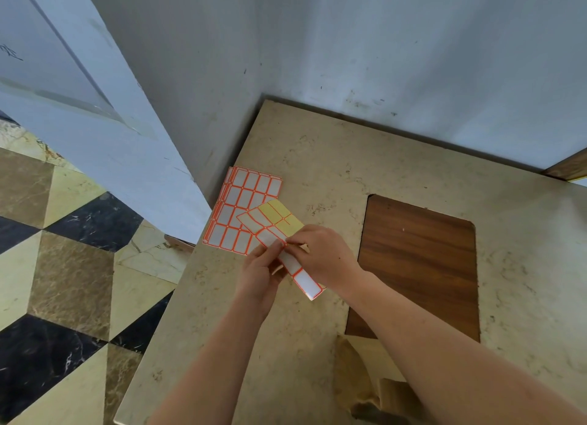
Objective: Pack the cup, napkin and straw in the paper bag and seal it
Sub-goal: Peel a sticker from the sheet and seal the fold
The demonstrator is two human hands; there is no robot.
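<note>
A sheet of white labels with orange borders (279, 227) is held above the table, part of its yellow backing bare. My left hand (263, 266) grips the sheet from below. My right hand (320, 253) pinches one label at the sheet's middle. The top of the brown paper bag (362, 370) shows at the bottom of the view, under my right forearm. Cup, napkin and straw are not visible.
A stack of orange-bordered label sheets (235, 212) lies at the table's left edge near the wall corner. The beige stone table (317, 158) has a dark wood inset (422, 262) to the right. Patterned floor tiles (63, 266) lie left of the table.
</note>
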